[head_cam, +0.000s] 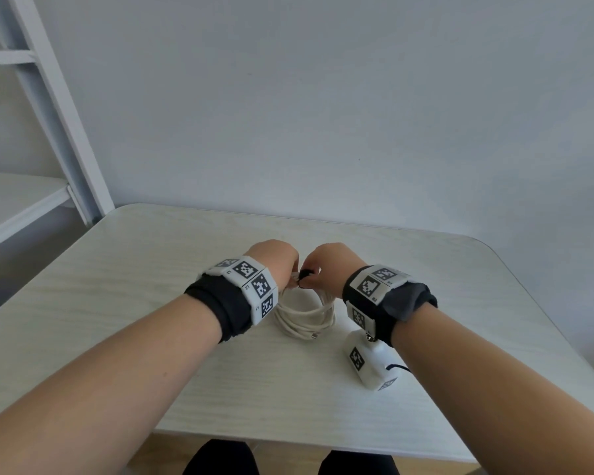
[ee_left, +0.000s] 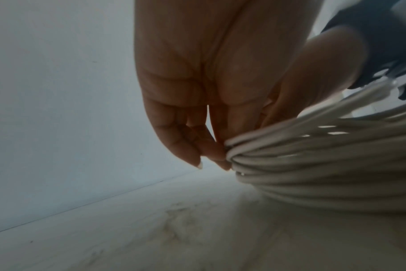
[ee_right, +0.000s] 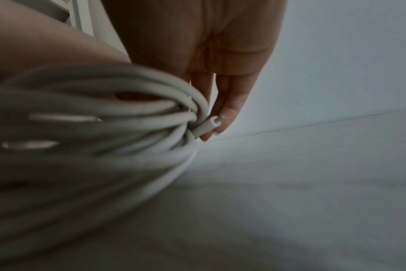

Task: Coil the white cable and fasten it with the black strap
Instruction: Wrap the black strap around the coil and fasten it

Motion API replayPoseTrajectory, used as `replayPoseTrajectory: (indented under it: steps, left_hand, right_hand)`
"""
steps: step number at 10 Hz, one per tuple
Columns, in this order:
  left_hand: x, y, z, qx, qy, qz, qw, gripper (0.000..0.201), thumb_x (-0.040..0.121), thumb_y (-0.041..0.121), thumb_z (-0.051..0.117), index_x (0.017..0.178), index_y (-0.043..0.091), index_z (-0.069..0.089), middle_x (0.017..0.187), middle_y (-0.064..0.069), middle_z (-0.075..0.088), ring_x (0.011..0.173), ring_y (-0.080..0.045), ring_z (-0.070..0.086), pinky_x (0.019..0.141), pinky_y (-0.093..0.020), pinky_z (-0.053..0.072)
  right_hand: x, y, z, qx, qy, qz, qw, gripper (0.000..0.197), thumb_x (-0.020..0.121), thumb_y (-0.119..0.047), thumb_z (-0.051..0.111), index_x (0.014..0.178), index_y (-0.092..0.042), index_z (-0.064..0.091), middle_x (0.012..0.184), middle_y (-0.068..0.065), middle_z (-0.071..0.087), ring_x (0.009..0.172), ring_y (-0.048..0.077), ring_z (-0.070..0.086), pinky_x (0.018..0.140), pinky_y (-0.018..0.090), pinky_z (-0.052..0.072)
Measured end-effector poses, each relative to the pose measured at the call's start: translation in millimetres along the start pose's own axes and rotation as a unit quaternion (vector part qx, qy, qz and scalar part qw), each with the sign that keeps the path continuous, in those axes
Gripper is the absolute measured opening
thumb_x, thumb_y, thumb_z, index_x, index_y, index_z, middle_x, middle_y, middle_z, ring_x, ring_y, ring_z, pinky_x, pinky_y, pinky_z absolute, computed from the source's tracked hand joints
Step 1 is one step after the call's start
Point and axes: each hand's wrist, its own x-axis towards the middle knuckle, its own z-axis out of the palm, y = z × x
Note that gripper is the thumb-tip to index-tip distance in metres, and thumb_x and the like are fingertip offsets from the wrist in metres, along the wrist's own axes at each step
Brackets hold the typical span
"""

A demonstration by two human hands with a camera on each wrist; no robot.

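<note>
My left hand pinches the coiled white cable; my right hand grips the black strap at its top.

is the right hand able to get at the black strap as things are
Probably yes. In the head view the right hand is already at the black strap, fingers pinching at it on the far side of the white cable coil, with the left hand alongside; nothing blocks it.
</note>
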Motion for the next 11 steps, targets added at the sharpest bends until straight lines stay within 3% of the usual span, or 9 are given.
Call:
replayPoseTrajectory:
  steps: [1, 2, 3, 4, 5, 7, 8, 10, 11]
  left_hand:
    - [8, 1, 4, 0.013, -0.017, -0.004, 1.0, 0.028, 0.092, 0.012, 0.052, 0.117, 0.007, 0.064, 0.116, -0.012, 0.065, 0.084, -0.026, 0.052, 0.083, -0.03, 0.045]
    - [11, 2, 8, 0.022, -0.029, -0.002, 0.999, 0.027, 0.092, 0.009, 0.051, 0.115, 0.006, 0.064, 0.114, -0.013, 0.065, 0.083, -0.027, 0.053, 0.082, -0.031, 0.045]
    - [11, 2, 12, 0.034, -0.011, 0.012, 0.999, 0.027, 0.091, 0.008, 0.05, 0.114, 0.006, 0.064, 0.112, -0.014, 0.066, 0.096, -0.03, 0.061, 0.078, -0.031, 0.043]
    - [10, 2, 15, 0.045, -0.005, 0.018, 0.999, 0.028, 0.092, 0.007, 0.047, 0.114, 0.006, 0.064, 0.111, -0.014, 0.065, 0.088, -0.029, 0.058, 0.075, -0.03, 0.042]
    - [9, 1, 21, 0.036, 0.006, 0.016, 0.999, 0.026, 0.095, 0.013, 0.043, 0.109, 0.007, 0.065, 0.113, -0.014, 0.059, 0.094, -0.031, 0.06, 0.073, -0.03, 0.041]
    - [6, -4, 23, 0.006, 0.009, 0.009, 1.0, 0.036, 0.097, 0.022, 0.043, 0.13, 0.011, 0.053, 0.124, -0.014, 0.054, 0.107, -0.03, 0.059, 0.085, -0.035, 0.047]
    - [4, -4, 20, -0.005, 0.013, 0.01, 1.0, 0.039, 0.097, 0.022, 0.042, 0.133, 0.01, 0.05, 0.129, -0.014, 0.055, 0.113, -0.029, 0.057, 0.092, -0.035, 0.047]
    - [2, -8, 10, -0.035, 0.006, 0.004, 0.999, 0.043, 0.098, 0.026, 0.043, 0.137, 0.009, 0.045, 0.135, -0.012, 0.054, 0.12, -0.026, 0.053, 0.099, -0.034, 0.043]
    - [-2, -10, 0, -0.052, 0.025, -0.002, 0.998, 0.046, 0.098, 0.03, 0.044, 0.139, 0.01, 0.043, 0.137, -0.01, 0.052, 0.124, -0.025, 0.05, 0.101, -0.034, 0.04]
  right_hand:
    - [3, -1, 2, -0.033, -0.015, 0.006, 0.999, 0.03, 0.085, -0.032, 0.057, 0.101, -0.01, 0.07, 0.103, 0.01, 0.069, 0.096, 0.026, 0.062, 0.086, 0.038, 0.051]
    - [5, -2, 3, -0.059, -0.03, 0.016, 0.998, 0.032, 0.086, -0.033, 0.056, 0.102, -0.009, 0.07, 0.103, 0.011, 0.07, 0.096, 0.027, 0.063, 0.085, 0.036, 0.051]
    - [6, -2, 4, -0.062, -0.037, 0.026, 0.997, 0.032, 0.085, -0.033, 0.058, 0.103, -0.009, 0.069, 0.104, 0.011, 0.069, 0.097, 0.027, 0.062, 0.083, 0.034, 0.05]
    - [6, -4, 6, -0.076, -0.045, 0.026, 0.996, 0.033, 0.087, -0.032, 0.057, 0.105, -0.006, 0.067, 0.106, 0.013, 0.068, 0.099, 0.028, 0.061, 0.081, 0.032, 0.046]
    - [5, -6, 7, -0.083, -0.057, 0.022, 0.995, 0.034, 0.087, -0.031, 0.056, 0.109, -0.006, 0.065, 0.109, 0.014, 0.066, 0.101, 0.029, 0.06, 0.084, 0.034, 0.045]
    - [4, -8, 8, -0.066, -0.043, 0.013, 0.997, 0.046, 0.089, -0.027, 0.056, 0.132, -0.013, 0.048, 0.13, 0.013, 0.051, 0.119, 0.027, 0.05, 0.098, 0.033, 0.039]
    - [6, -8, 9, -0.064, -0.043, 0.015, 0.997, 0.048, 0.09, -0.028, 0.055, 0.135, -0.014, 0.044, 0.134, 0.012, 0.048, 0.121, 0.026, 0.049, 0.099, 0.033, 0.038]
    - [3, -5, 7, -0.02, -0.046, 0.011, 0.999, 0.069, 0.083, -0.05, 0.056, 0.138, -0.015, 0.037, 0.138, 0.007, 0.048, 0.125, 0.022, 0.044, 0.103, 0.034, 0.036]
    - [0, -6, -2, 0.002, -0.027, -0.004, 1.0, 0.069, 0.083, -0.051, 0.055, 0.139, -0.016, 0.036, 0.14, 0.004, 0.047, 0.127, 0.021, 0.043, 0.104, 0.034, 0.034]
